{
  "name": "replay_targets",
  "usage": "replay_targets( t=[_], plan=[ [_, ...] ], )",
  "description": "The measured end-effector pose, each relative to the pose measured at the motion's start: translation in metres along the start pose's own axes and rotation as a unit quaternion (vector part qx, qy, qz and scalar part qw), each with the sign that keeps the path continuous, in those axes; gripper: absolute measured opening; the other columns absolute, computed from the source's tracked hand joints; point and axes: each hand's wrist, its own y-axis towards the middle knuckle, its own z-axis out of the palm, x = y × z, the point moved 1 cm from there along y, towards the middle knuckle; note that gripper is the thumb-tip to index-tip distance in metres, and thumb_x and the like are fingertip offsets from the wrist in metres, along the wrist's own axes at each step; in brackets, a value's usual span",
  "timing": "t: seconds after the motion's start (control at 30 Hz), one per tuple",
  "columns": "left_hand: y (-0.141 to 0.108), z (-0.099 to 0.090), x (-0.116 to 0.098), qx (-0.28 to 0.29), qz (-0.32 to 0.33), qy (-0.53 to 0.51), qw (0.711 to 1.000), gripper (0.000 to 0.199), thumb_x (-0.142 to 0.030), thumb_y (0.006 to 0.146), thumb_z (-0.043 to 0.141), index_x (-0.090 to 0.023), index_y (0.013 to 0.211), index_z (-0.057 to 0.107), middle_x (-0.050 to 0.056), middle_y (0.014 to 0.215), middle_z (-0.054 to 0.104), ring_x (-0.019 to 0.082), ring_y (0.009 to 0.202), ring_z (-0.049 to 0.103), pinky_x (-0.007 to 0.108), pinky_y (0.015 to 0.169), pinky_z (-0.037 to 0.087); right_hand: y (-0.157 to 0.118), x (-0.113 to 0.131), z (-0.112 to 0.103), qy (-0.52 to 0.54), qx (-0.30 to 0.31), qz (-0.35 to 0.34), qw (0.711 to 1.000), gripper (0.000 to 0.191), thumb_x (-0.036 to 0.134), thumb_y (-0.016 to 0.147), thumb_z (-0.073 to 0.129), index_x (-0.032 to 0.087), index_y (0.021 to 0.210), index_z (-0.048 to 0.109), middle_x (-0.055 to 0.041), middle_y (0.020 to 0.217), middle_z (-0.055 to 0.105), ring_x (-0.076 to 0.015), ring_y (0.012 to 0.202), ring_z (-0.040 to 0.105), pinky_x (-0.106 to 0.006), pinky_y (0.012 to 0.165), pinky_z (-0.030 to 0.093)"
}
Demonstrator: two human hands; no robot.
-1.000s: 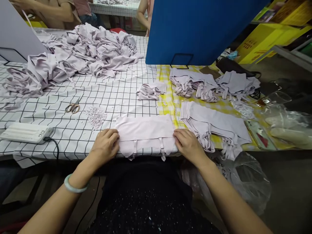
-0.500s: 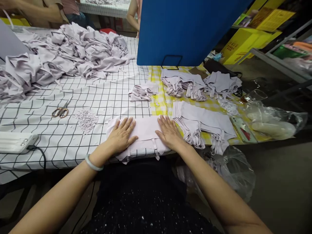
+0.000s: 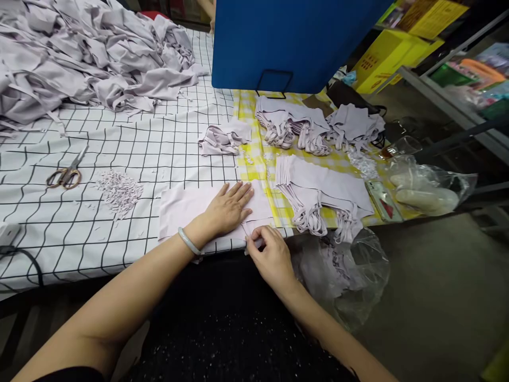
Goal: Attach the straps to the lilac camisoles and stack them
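Observation:
A pale lilac cloth piece [image 3: 186,204] lies flat at the table's front edge. My left hand [image 3: 228,208] rests on it, palm down and fingers spread, holding nothing. At the cloth's lower right, my right hand [image 3: 272,252] has its thumb and index finger pinched on a thin strap [image 3: 246,229] of the cloth. To the right lies a fanned stack of like pieces [image 3: 330,185] with looped straps. Behind it is a second stack [image 3: 294,124], and a small bunched piece [image 3: 225,138] lies left of that one.
Scissors [image 3: 66,175] and a heap of clippings [image 3: 119,192] lie left. A large cloth pile [image 3: 99,63] fills the back left. A blue board [image 3: 286,42] stands behind. A phone [image 3: 384,201] and a plastic bag [image 3: 429,191] are at the right.
My left hand has slid right over the cloth. My right hand has come off the cloth's top and moved to its front edge, closing on the strap. The view has shifted.

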Motion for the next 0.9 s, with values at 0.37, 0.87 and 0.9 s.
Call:
replay_targets(
  t=[0.37,0.87,0.9],
  plan=[
    [0.001,0.003,0.001,-0.008,0.002,-0.026,1.0,0.059,-0.04,0.103,0.034,-0.013,0.155,0.032,0.011,0.165,0.024,0.03,0.153,0.021,0.053,0.124,0.015,-0.001,0.005,-0.008,0.019,0.002,0.026,0.999,0.009,0.021,0.082,0.057,0.024,0.079,0.049,-0.0019,0.078,0.06,-0.0217,0.078,0.058,-0.036,0.078,0.045],
    [0.004,0.006,0.001,-0.002,0.001,-0.037,0.999,0.06,-0.039,0.103,0.036,-0.012,0.156,0.03,0.012,0.165,0.022,0.031,0.153,0.019,0.053,0.124,0.013,-0.066,-0.007,-0.033,0.317,0.216,0.258,0.887,0.039,0.056,0.089,0.06,0.02,0.078,0.071,-0.0036,0.079,0.074,-0.0222,0.084,0.068,-0.033,0.08,0.049],
    [0.005,0.006,0.002,0.002,0.001,-0.039,0.999,0.06,-0.039,0.103,0.036,-0.011,0.156,0.03,0.012,0.165,0.022,0.031,0.153,0.019,0.054,0.124,0.013,-0.068,-0.01,-0.03,0.309,0.219,0.253,0.89,0.041,0.057,0.09,0.059,0.02,0.076,0.071,-0.0036,0.078,0.074,-0.0216,0.08,0.068,-0.033,0.077,0.05]
  ],
)
